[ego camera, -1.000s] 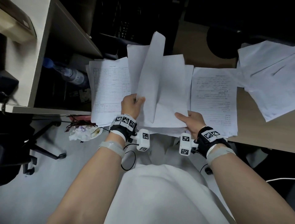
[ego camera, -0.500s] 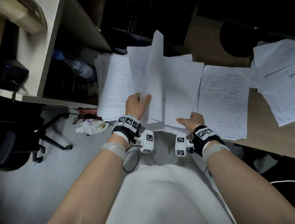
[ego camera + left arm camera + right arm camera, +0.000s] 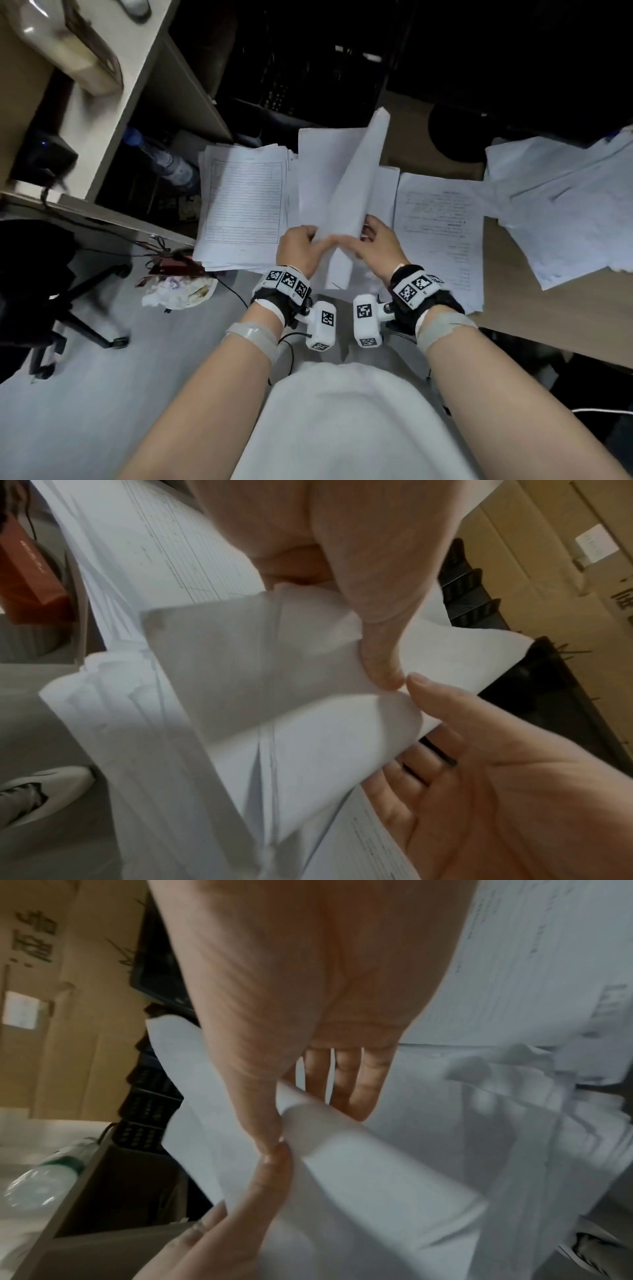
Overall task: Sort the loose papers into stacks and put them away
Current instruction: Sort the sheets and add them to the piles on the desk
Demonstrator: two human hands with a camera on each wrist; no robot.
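Observation:
A bundle of blank white sheets point(image 3: 352, 185) stands curled up from the middle pile at the desk's front edge. My left hand point(image 3: 308, 240) grips its lower left corner, thumb point(image 3: 380, 656) on top of the paper. My right hand point(image 3: 368, 236) pinches the same curled sheets point(image 3: 359, 1150) from the right, thumb in front, straight fingers point(image 3: 342, 1083) behind. The two thumbs nearly touch. A stack of ruled forms point(image 3: 243, 205) lies to the left. A stack of printed text pages point(image 3: 442, 233) lies to the right.
Loose overlapping papers point(image 3: 561, 205) spread at the far right of the wooden desk point(image 3: 565, 318). A plastic bottle point(image 3: 164, 161) lies under the side shelf on the left. Crumpled waste point(image 3: 178, 291) and a chair base point(image 3: 85, 325) sit on the floor.
My right hand left the pile's lower right corner and moved left to meet the left hand on the raised sheets. The sheets curled over further.

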